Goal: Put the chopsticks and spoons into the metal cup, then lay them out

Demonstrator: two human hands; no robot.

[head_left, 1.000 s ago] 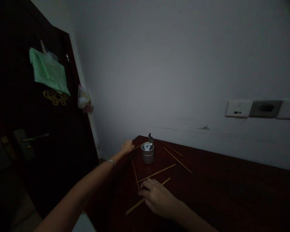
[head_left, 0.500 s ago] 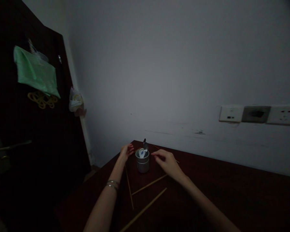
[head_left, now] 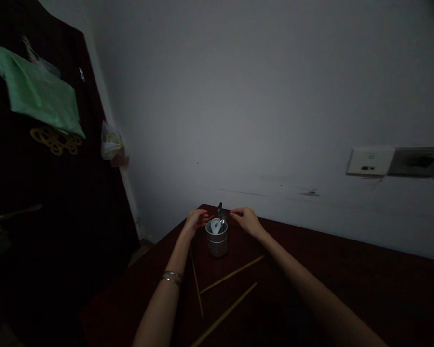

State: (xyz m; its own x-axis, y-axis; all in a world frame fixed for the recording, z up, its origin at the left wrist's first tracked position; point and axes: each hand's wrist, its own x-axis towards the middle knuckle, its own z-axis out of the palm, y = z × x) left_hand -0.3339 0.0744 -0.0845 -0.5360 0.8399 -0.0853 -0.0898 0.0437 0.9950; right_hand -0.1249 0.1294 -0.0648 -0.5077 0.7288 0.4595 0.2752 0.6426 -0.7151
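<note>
A grey ribbed cup (head_left: pixel 217 247) stands upright near the far corner of the dark table. In it lean a white spoon (head_left: pixel 216 226) with a blue mark and dark metal utensils (head_left: pixel 220 210). Just left of the rim is my left hand (head_left: pixel 196 220), fingers stretched toward the cup and slightly apart. A thin stick end shows by its fingertips; I cannot tell whether they touch it. To the right of the utensils, my right hand (head_left: pixel 248 220) has thumb and fingers pinched together; anything between them is too small to make out.
Chopsticks lie on the dark red table (head_left: pixel 304 270): one (head_left: pixel 196 284) left of the cup, one (head_left: pixel 232 274) in front, another (head_left: pixel 224 314) nearer me. The wall (head_left: pixel 260 111) rises behind, with sockets (head_left: pixel 369 162) at right. A door with a green cloth (head_left: pixel 43 94) stands left.
My right hand has moved up and farther back, beside the utensils. My left hand has come closer to the cup's rim. The view has shifted slightly.
</note>
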